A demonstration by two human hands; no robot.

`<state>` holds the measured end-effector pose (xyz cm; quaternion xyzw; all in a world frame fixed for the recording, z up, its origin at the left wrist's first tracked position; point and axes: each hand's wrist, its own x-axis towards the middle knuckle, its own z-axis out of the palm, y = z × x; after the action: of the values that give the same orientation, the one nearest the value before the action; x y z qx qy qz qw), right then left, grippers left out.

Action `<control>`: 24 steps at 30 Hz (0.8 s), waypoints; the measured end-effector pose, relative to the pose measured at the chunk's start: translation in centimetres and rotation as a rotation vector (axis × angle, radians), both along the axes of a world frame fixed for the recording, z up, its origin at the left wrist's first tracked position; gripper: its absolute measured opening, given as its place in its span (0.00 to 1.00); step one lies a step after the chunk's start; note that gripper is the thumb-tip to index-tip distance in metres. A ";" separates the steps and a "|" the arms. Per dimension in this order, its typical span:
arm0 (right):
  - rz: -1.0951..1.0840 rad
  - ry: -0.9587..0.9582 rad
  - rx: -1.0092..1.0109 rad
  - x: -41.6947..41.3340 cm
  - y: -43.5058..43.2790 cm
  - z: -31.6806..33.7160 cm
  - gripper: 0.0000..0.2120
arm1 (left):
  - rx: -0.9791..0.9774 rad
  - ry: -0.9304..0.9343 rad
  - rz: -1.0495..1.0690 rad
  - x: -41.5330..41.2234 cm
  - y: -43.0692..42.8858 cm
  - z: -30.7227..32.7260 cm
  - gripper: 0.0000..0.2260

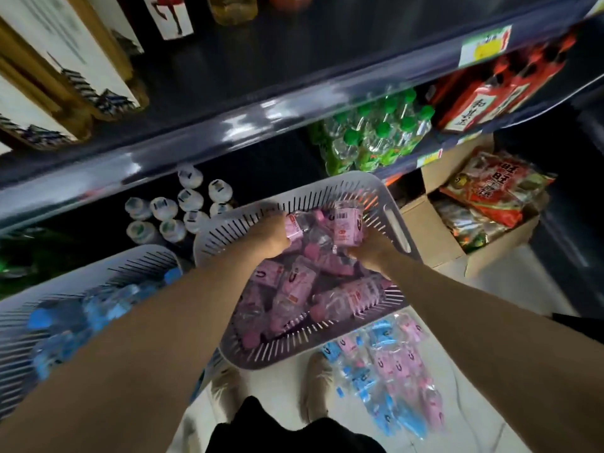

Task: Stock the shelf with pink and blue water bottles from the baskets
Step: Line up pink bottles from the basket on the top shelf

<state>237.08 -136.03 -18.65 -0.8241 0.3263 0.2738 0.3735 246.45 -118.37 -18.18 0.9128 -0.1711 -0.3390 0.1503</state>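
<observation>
Gripping a pink bottle [293,227] in my left hand [270,236] and a second pink bottle [347,228] in my right hand [371,255], mid-frame over the basket [397,220]. The shelf [228,125] opening lies up-left past the rim, nearer my left hand, beside the white-capped bottles [183,207].

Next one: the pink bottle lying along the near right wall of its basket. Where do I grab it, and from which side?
Take the pink bottle round its labelled middle, from above, fingers across its width. It lies on its side atop the pile, upper face bare; the basket wall runs close along one flank, other bottles along the other.
</observation>
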 end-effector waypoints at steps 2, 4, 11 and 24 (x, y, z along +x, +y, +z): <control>-0.082 -0.023 0.078 0.0 -0.3 -1.7 0.28 | 0.013 0.015 0.022 0.1 -0.2 -1.9 0.22; -0.135 -0.033 0.100 0.3 -0.5 -2.6 0.28 | 0.018 0.021 0.032 0.3 -0.4 -3.3 0.26; -0.246 0.013 0.099 1.3 -0.9 -4.7 0.29 | 0.126 -0.194 -0.029 -1.0 -0.8 -6.3 0.24; -0.359 0.177 0.181 3.3 -1.3 -2.7 0.22 | 0.000 0.194 0.224 -0.8 -0.6 -4.8 0.27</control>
<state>240.37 -137.30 -21.36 -0.6886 0.4735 0.3022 0.4586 245.61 -119.02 -23.00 0.8891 -0.0529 -0.4069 0.2030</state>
